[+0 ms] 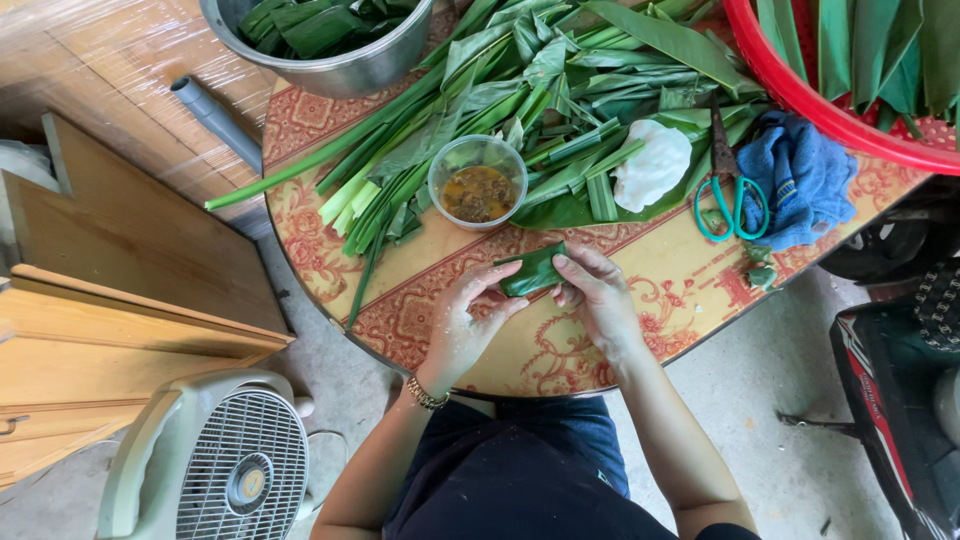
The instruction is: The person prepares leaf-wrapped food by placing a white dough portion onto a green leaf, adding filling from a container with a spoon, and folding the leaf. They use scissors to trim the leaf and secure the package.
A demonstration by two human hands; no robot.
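a folded green leaf parcel is pinched between the fingertips of the left hand and right hand (both closed on it), above the patterned table. just beyond the fingers, a plastic cup of brown filling is seen among loose leaves.

bowl: shiny metal | tub: clear plastic | rag: cloth, perhaps terry

Both hands close together, seemingly pinching.
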